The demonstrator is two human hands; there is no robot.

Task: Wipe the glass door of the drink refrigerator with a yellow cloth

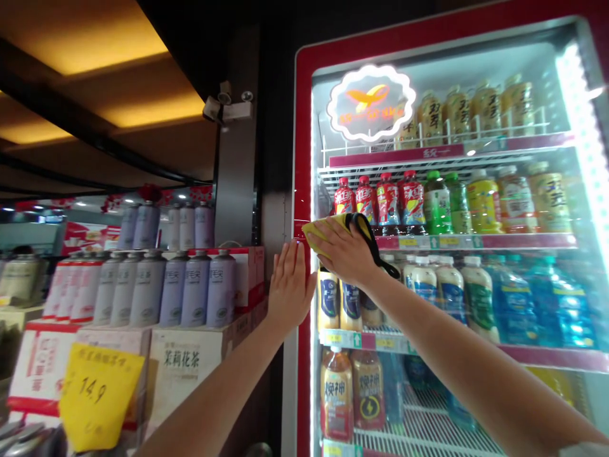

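My right hand (345, 252) lies over a folded yellow cloth (314, 232) with black edging, holding it against the glass door (447, 203) of a lit drinks fridge. A loop of the cloth's black edge stands out past my knuckles. Beside it, my left hand (290, 285) is open, with its fingers stretched upward and its palm at the red left frame (302, 158) of the fridge. Nothing shows in that hand. Behind the glass near the cloth stand bottles with red labels (387, 202) and white-capped bottles with blue labels (328, 298).
On the left, several purple and grey canisters (184, 289) stand on boxes (188, 362), near my left forearm. A yellow price sign (101, 395) hangs in front of them. Farther up, a security lamp (236, 111) sits on a dark pillar. A glowing sign (371, 103) is on the upper door.
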